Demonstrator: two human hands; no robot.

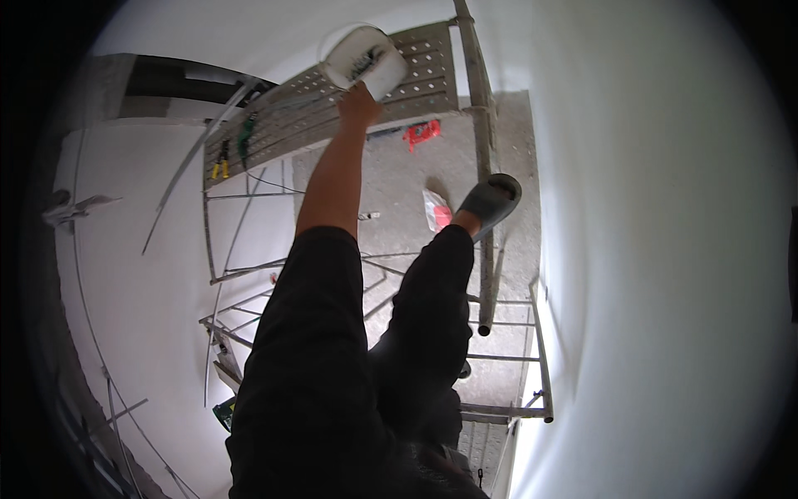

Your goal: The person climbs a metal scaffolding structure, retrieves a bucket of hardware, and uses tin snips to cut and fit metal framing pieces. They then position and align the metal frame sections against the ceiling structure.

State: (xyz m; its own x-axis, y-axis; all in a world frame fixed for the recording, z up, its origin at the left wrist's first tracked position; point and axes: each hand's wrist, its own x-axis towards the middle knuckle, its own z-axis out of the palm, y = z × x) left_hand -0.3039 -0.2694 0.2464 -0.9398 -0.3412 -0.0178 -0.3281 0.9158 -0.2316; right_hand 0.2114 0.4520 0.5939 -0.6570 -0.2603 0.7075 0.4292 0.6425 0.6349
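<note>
My left arm reaches far forward, and my left hand (359, 106) is closed on the near edge of a white bucket (342, 60). The bucket looks tilted, with a dark patch on it and a thin wire handle arching at its far side. It rests on or just above a perforated metal scaffold plank (436, 62). On the plank's left end lie pliers with yellow handles (221, 164) and a green tool (246, 135), with a dark cord trailing from near them. No part of my right hand shows.
A slippered foot (492, 204) of mine stands by a scaffold pipe (480, 125). Far below, the concrete floor (391, 175) holds a red object (422, 131) and a white-and-red bag (435, 209). Scaffold bars (507, 358) cross lower down. A white wall (648, 249) rises at right.
</note>
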